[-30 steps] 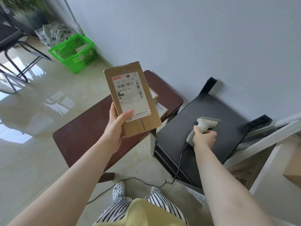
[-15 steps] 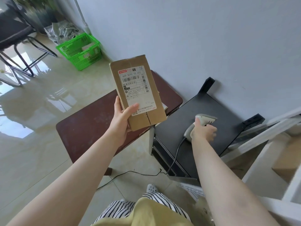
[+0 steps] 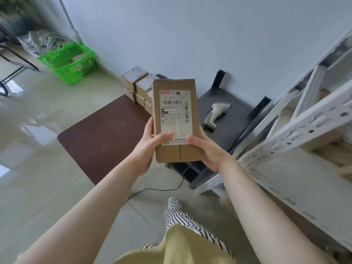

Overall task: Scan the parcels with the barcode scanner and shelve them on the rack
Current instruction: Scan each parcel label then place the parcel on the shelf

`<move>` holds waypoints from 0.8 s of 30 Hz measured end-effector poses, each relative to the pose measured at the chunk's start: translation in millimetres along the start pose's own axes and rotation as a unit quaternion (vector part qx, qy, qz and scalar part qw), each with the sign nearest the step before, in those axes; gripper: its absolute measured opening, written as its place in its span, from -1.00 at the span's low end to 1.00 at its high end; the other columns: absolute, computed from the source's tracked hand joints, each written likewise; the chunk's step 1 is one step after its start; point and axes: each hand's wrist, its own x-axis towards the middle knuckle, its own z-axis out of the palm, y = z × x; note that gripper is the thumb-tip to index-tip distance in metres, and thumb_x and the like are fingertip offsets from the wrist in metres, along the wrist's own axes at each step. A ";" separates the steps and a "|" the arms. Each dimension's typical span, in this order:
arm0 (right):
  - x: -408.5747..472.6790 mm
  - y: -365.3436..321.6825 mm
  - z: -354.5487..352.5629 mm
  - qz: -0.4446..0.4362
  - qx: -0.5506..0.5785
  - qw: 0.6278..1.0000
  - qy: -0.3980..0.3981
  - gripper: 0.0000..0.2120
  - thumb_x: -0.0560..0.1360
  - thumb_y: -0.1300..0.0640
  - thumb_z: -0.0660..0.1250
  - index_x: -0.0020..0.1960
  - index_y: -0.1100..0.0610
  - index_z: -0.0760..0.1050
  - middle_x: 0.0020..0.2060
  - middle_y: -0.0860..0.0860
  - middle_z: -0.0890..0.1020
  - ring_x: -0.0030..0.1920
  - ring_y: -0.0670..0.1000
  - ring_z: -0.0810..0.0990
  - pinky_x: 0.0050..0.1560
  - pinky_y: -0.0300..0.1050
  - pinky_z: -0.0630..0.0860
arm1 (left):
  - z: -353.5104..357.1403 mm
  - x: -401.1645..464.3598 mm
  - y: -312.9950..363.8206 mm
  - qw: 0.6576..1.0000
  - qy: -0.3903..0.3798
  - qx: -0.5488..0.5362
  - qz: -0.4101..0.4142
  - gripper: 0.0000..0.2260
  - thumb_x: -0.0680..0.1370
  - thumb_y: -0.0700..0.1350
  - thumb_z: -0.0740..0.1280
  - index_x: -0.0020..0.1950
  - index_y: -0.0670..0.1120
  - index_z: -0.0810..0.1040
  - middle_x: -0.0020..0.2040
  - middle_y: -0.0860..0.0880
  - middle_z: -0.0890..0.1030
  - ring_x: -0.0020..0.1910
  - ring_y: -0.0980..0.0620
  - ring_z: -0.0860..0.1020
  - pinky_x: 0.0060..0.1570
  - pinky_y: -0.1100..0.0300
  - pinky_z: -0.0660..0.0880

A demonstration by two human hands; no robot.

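Observation:
I hold a flat brown cardboard parcel (image 3: 176,149) with a white barcode label upright in front of me. My left hand (image 3: 147,143) grips its lower left edge, thumb across the label. My right hand (image 3: 207,149) grips its lower right edge. The grey barcode scanner (image 3: 217,113) lies untouched on the black stand (image 3: 234,119) behind the parcel. Several more boxed parcels (image 3: 140,86) are stacked at the far end of the dark brown table (image 3: 106,130). The white metal rack (image 3: 304,130) rises at the right.
A green plastic basket (image 3: 70,61) holding items sits on the floor at the back left by the wall. A black chair frame (image 3: 15,61) stands at the far left. The scanner's cable (image 3: 152,189) trails across the glossy tiled floor near my feet.
My right hand let go of the scanner, which now lies on the black stand, and took hold of the parcel's right edge. The view turned right, showing more of the rack.

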 end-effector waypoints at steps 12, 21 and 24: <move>-175.1 117.8 45.2 0.055 0.042 0.989 0.130 -0.03 0.21 -0.18 0.55 0.54 -0.15 0.22 0.26 -0.02 0.63 0.28 0.05 0.59 0.36 0.17 0.47 | 44.5 -150.5 -90.6 0.992 -0.091 0.000 -0.091 -0.21 0.30 0.19 0.50 0.49 0.17 0.30 0.31 0.05 0.61 0.26 0.00 0.61 0.21 -0.11 0.58; -275.7 135.0 -14.7 0.025 0.111 0.973 0.201 -0.03 0.20 -0.17 0.58 0.53 -0.03 0.29 0.28 0.08 0.62 0.27 0.11 0.60 0.13 0.05 0.61 | 151.8 -166.6 -104.1 0.979 -0.181 0.043 -0.087 -0.23 0.31 0.19 0.50 0.48 0.21 0.31 0.31 0.12 0.61 0.28 0.03 0.59 0.31 -0.17 0.50; -318.7 145.4 -51.0 -0.008 0.127 0.965 0.229 -0.11 0.26 -0.13 0.55 0.52 -0.09 0.28 0.29 0.06 0.61 0.30 0.13 0.58 0.27 0.21 0.52 | 205.6 -169.8 -118.3 0.971 -0.210 0.059 -0.096 -0.25 0.32 0.20 0.49 0.48 0.24 0.30 0.32 0.14 0.60 0.28 0.04 0.59 0.33 -0.21 0.47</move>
